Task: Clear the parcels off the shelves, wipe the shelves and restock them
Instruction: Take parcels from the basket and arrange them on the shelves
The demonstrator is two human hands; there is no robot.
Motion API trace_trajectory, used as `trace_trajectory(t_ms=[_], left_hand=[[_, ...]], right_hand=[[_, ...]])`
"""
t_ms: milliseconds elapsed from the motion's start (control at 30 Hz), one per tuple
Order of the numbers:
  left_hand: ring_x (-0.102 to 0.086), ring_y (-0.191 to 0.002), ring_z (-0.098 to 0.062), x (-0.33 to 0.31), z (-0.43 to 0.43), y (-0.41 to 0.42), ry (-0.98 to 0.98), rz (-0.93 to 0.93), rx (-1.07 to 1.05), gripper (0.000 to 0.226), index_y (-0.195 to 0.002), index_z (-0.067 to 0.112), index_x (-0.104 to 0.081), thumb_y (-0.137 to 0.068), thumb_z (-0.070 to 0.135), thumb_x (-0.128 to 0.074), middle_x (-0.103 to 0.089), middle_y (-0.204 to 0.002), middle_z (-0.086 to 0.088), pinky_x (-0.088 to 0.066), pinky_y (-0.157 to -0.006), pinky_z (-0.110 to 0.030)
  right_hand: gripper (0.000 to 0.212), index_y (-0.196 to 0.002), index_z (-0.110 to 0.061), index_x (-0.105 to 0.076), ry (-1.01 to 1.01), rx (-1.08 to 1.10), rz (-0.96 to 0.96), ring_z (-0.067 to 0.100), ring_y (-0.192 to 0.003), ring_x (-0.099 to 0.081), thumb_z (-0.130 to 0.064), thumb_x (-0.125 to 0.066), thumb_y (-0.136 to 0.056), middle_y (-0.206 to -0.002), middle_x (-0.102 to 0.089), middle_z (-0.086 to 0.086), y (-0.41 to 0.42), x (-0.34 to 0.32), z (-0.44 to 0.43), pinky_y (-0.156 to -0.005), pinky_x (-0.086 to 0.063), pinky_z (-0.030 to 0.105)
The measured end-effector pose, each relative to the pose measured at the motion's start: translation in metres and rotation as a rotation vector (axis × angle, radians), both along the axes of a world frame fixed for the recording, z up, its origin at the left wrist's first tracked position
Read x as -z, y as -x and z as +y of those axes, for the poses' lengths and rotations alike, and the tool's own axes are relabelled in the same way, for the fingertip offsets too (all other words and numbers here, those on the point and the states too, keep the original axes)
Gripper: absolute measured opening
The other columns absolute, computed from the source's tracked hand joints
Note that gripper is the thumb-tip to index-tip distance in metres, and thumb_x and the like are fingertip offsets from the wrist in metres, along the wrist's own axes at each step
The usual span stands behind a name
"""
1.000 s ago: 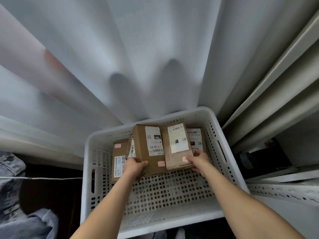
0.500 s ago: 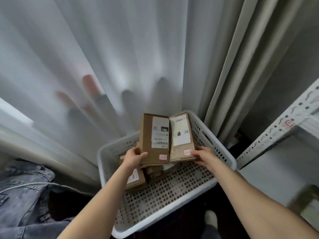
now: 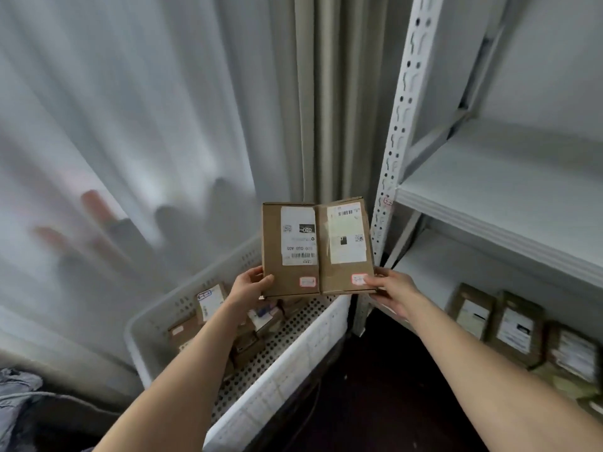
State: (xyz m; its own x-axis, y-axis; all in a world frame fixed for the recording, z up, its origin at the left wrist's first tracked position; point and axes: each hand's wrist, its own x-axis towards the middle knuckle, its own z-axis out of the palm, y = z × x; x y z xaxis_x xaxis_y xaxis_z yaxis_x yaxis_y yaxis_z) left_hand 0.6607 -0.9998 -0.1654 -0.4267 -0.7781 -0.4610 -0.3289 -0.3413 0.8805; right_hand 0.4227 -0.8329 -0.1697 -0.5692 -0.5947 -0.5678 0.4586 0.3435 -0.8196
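Note:
Two brown cardboard parcels with white labels are held side by side in the air above the white perforated basket (image 3: 277, 383). My left hand (image 3: 248, 287) grips the lower left edge of the left parcel (image 3: 272, 246). My right hand (image 3: 393, 287) grips the lower right corner of the right parcel (image 3: 342, 282), thumb on its front. Several more parcels (image 3: 208, 303) lie in the basket. The white metal shelf unit (image 3: 489, 203) stands at the right, its middle shelf bare.
Several labelled parcels (image 3: 515, 327) stand in a row on the lower shelf at the right. White curtains (image 3: 146, 109) hang behind the basket. The shelf's perforated upright (image 3: 401, 109) is just right of the held parcels. Denim fabric (image 3: 16, 393) lies at the lower left.
Both hands have lifted the two parcels up out of the basket and carried them right, toward the shelf unit. My view has swung up and right, bringing the shelves in.

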Motion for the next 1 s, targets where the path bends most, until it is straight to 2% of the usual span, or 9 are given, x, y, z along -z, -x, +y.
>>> trace_trajectory(t_ms=[67, 133, 267, 333, 467, 567, 667, 833, 1000], left_hand=[[-0.065, -0.096, -0.023, -0.007, 0.029, 0.026, 0.025, 0.018, 0.041, 0.037, -0.131, 0.008, -0.051, -0.094, 0.012, -0.058, -0.065, -0.115, -0.007, -0.06, -0.07, -0.039], [-0.066, -0.086, -0.02, -0.013, 0.066, 0.054, 0.05, 0.035, 0.092, 0.033, -0.129, 0.011, -0.054, -0.095, 0.013, -0.056, -0.066, -0.11, -0.007, -0.06, -0.058, -0.031], [-0.064, -0.074, -0.017, -0.024, 0.149, 0.112, 0.088, 0.058, 0.213, 0.032, -0.127, 0.006, -0.054, -0.097, 0.013, -0.055, -0.066, -0.098, -0.006, -0.056, -0.052, -0.023], [-0.065, -0.076, -0.017, -0.032, 0.19, 0.142, 0.092, 0.076, 0.265, 0.035, -0.129, 0.004, -0.053, -0.096, 0.015, -0.057, -0.067, -0.101, -0.006, -0.057, -0.053, -0.022], [-0.065, -0.09, -0.023, -0.051, 0.273, 0.198, 0.127, 0.129, 0.363, 0.039, -0.131, 0.003, -0.05, -0.096, 0.016, -0.056, -0.063, -0.118, -0.013, -0.059, -0.057, -0.024], [-0.066, -0.087, -0.022, -0.064, 0.329, 0.237, 0.142, 0.162, 0.425, 0.041, -0.133, 0.004, -0.05, -0.095, 0.016, -0.057, -0.065, -0.11, -0.011, -0.057, -0.054, -0.023], [-0.065, -0.084, -0.019, -0.078, 0.381, 0.278, 0.163, 0.189, 0.479, 0.038, -0.131, 0.004, -0.051, -0.095, 0.016, -0.057, -0.065, -0.108, -0.01, -0.058, -0.057, -0.024], [-0.06, -0.1, -0.026, -0.097, 0.454, 0.352, 0.206, 0.241, 0.57, 0.046, -0.139, 0.001, -0.043, -0.097, 0.016, -0.053, -0.057, -0.129, -0.018, -0.058, -0.054, -0.023], [-0.057, -0.096, -0.025, -0.107, 0.528, 0.433, 0.242, 0.293, 0.661, 0.044, -0.138, -0.002, -0.043, -0.098, 0.016, -0.051, -0.056, -0.123, -0.017, -0.057, -0.052, -0.024]], right_hand=[[0.045, -0.127, -0.006, -0.056, 0.029, 0.053, -0.004, 0.019, -0.086, -0.065, 0.006, -0.067, -0.085, -0.098, -0.068, 0.008, 0.017, -0.009, 0.045, -0.078, -0.053, 0.031], [0.046, -0.127, -0.006, -0.056, 0.045, 0.101, 0.003, 0.017, -0.086, -0.066, 0.004, -0.068, -0.084, -0.099, -0.069, 0.008, 0.036, -0.016, 0.094, -0.081, -0.053, 0.031], [0.038, -0.122, -0.008, -0.06, 0.076, 0.21, 0.037, 0.019, -0.096, -0.065, 0.0, -0.068, -0.086, -0.105, -0.069, 0.009, 0.072, -0.034, 0.203, -0.084, -0.055, 0.032], [0.03, -0.115, -0.009, -0.062, 0.096, 0.274, 0.051, 0.017, -0.093, -0.066, -0.001, -0.067, -0.087, -0.1, -0.07, 0.007, 0.087, -0.046, 0.257, -0.085, -0.054, 0.032], [0.024, -0.11, -0.008, -0.063, 0.136, 0.412, 0.092, 0.015, -0.086, -0.065, -0.002, -0.066, -0.087, -0.094, -0.07, 0.006, 0.116, -0.065, 0.358, -0.075, -0.055, 0.028], [0.02, -0.106, -0.009, -0.063, 0.152, 0.51, 0.114, 0.015, -0.091, -0.065, -0.004, -0.067, -0.088, -0.102, -0.069, 0.007, 0.136, -0.076, 0.426, -0.085, -0.056, 0.034], [0.027, -0.113, -0.01, -0.063, 0.18, 0.628, 0.137, 0.015, -0.09, -0.063, -0.005, -0.068, -0.087, -0.103, -0.067, 0.007, 0.155, -0.086, 0.487, -0.088, -0.055, 0.035], [0.037, -0.122, -0.01, -0.061, 0.216, 0.787, 0.161, 0.02, -0.099, -0.062, -0.008, -0.069, -0.086, -0.114, -0.065, 0.009, 0.187, -0.098, 0.571, -0.069, -0.054, 0.027], [0.039, -0.124, -0.006, -0.059, 0.227, 0.919, 0.207, 0.017, -0.083, -0.061, -0.008, -0.069, -0.087, -0.095, -0.066, 0.003, 0.23, -0.109, 0.643, -0.071, -0.056, 0.027]])
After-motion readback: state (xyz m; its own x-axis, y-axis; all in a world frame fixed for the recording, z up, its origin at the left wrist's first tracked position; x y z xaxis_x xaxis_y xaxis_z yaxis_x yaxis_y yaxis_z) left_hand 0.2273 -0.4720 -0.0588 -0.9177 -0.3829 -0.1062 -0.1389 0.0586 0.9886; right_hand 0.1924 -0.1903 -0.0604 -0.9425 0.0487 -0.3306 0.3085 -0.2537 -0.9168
